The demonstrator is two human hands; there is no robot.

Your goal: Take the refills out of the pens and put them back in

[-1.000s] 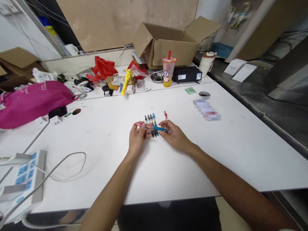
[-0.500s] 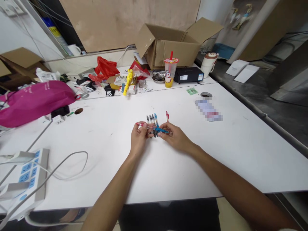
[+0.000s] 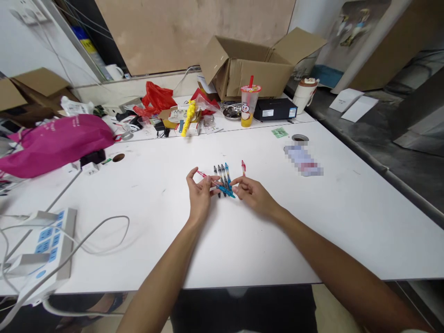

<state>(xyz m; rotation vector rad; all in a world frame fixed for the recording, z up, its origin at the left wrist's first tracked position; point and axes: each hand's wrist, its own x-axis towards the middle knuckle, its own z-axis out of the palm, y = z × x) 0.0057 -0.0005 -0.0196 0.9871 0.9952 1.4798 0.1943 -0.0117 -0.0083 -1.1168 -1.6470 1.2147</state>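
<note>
My left hand (image 3: pixel 200 194) pinches a pen with a red end (image 3: pixel 201 174) and a blue end (image 3: pixel 227 191), its clear middle partly hidden by the fingers. The pen tilts down to the right above a row of pens. My right hand (image 3: pixel 255 196) is beside the blue end, thumb and index finger apart, with nothing visible between them. Under the held pen, several black pens (image 3: pixel 219 170) and a blue pen (image 3: pixel 227 170) lie side by side on the white table (image 3: pixel 222 259). A red pen (image 3: pixel 243 166) lies just behind my right hand, its lower part hidden.
At the back stand a drink cup (image 3: pixel 248 108), a black box (image 3: pixel 275 109) and an open cardboard box (image 3: pixel 256 76). A tape roll (image 3: pixel 300 138) and a blurred packet (image 3: pixel 302 159) lie right. A pink bag (image 3: pixel 65 141) and a power strip (image 3: pixel 58 245) occupy the left.
My right hand has let go of the pen's blue end and drawn slightly away. The pen's blue end has dipped, and my left index finger has lifted.
</note>
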